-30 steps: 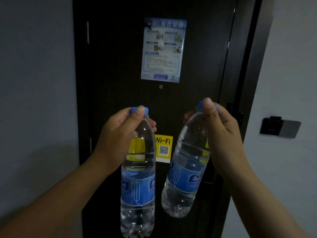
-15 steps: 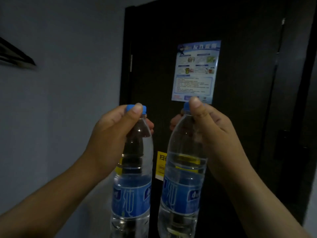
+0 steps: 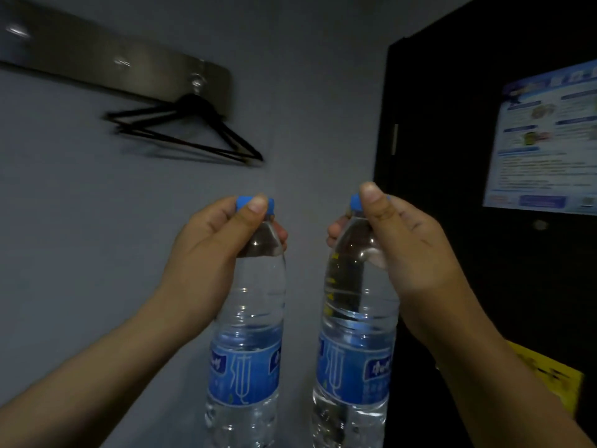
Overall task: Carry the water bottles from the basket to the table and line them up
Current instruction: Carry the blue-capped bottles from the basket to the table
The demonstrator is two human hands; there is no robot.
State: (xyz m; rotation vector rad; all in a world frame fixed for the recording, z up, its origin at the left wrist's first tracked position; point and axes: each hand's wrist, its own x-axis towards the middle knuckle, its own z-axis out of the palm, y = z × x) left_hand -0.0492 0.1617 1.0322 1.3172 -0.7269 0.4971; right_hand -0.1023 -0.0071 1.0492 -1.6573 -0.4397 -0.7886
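Observation:
Two clear water bottles with blue caps and blue labels hang upright in front of me. My left hand [image 3: 213, 250] grips the left bottle [image 3: 247, 334] at its neck, thumb on the cap. My right hand [image 3: 410, 250] grips the right bottle [image 3: 353, 344] the same way at its neck. The bottles hang side by side, a small gap between them. Their bottoms are cut off by the frame's lower edge. Neither the basket nor the table is in view.
A grey wall [image 3: 97, 221] fills the left and centre. A metal rail [image 3: 129, 69] on it carries black hangers [image 3: 193, 137]. A dark door [image 3: 468, 156] stands at the right with a blue notice [image 3: 549, 143] and a yellow sticker [image 3: 549, 379].
The view has swung left: the door slid to the right edge, and the wall with rail and hangers came into sight. Both hands kept their grip; the right bottle now hangs straight.

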